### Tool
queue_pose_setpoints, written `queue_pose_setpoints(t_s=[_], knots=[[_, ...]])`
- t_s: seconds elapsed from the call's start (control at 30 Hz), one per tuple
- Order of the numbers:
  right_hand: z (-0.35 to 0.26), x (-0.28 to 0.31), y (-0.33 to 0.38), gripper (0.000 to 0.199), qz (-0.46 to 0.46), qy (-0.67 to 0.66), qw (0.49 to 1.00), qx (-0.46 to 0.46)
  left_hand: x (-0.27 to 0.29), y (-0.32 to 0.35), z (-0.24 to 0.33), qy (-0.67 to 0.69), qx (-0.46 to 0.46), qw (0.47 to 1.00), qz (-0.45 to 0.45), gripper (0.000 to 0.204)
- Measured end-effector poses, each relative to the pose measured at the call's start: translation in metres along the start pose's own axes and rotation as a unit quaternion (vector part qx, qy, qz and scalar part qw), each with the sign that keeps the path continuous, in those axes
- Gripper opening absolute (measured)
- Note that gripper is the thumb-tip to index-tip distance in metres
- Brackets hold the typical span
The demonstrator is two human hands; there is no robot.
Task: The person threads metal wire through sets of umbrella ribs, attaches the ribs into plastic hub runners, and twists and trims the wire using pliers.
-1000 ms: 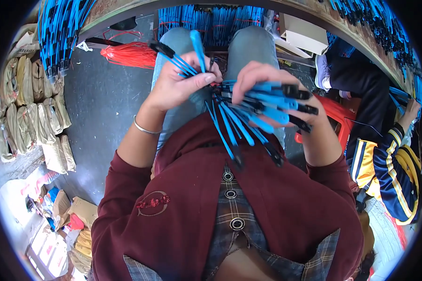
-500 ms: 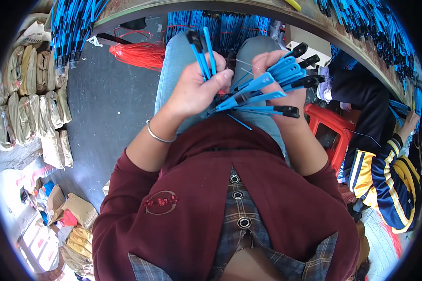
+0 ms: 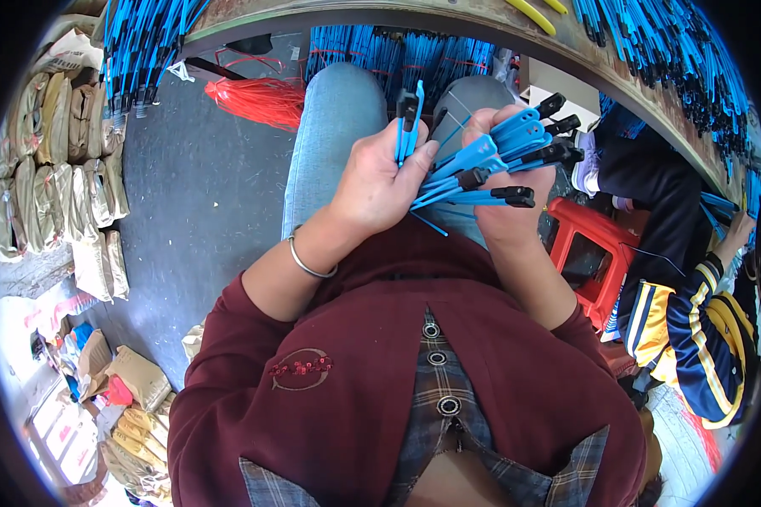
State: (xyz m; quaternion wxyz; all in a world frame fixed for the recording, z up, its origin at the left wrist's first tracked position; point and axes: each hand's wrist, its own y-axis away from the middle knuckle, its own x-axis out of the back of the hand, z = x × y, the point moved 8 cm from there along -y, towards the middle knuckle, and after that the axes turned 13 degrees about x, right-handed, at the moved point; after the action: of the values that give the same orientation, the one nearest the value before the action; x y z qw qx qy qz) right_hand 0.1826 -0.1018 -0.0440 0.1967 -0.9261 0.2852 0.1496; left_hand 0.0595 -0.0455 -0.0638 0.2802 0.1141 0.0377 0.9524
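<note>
I have both hands raised over the denim-covered knees (image 3: 340, 106), close together. My left hand (image 3: 376, 182) is closed, thumb pressed in, gripping a few blue strips (image 3: 409, 131) whose tops, some black, point to the far side. Just beside it on the right, my right hand (image 3: 511, 203) has its fingers curled around a fanned bunch (image 3: 520, 135) of blue strips with black ends; these splay to the right and cover part of the palm, so I can't tell how tight that grip is. The bunch's narrow side runs back toward the left hand, but I can't make out whether they touch.

On the far side I see the worktop (image 3: 258, 13), with two yellow pieces (image 3: 533, 17) on it and a heap of blue strips (image 3: 672, 80) at far right. Red strands (image 3: 258, 103) lie left of the knees; a red stool (image 3: 590, 253) stands at right, and beyond it a co-worker's hand (image 3: 741, 228) is among blue pieces.
</note>
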Motion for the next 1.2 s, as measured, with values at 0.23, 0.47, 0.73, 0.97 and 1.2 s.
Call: queue_pose_setpoints(t_s=[0.23,0.47,0.73,0.97,1.2], knots=[[-0.005,-0.007,0.006,0.021,-0.026,0.081,0.996,0.011,0.000,0.006,0.006,-0.029,-0.016,0.999,0.020,0.008],[-0.013,-0.010,0.007,0.019,-0.012,0.104,0.993,0.057,0.001,0.010,0.009,-0.045,-0.032,0.998,0.039,0.009],[-0.003,-0.010,0.002,0.020,-0.012,0.133,0.991,-0.001,-0.005,0.005,0.013,-0.079,-0.070,0.994,-0.025,0.013],[0.008,-0.003,-0.016,0.019,-0.022,0.154,0.988,-0.017,0.013,-0.031,-0.005,0.387,0.125,0.894,-0.188,0.030],[-0.003,-0.020,-0.034,0.031,-0.077,0.234,0.967,0.065,0.014,-0.030,0.027,0.128,-0.012,0.980,-0.151,0.051]])
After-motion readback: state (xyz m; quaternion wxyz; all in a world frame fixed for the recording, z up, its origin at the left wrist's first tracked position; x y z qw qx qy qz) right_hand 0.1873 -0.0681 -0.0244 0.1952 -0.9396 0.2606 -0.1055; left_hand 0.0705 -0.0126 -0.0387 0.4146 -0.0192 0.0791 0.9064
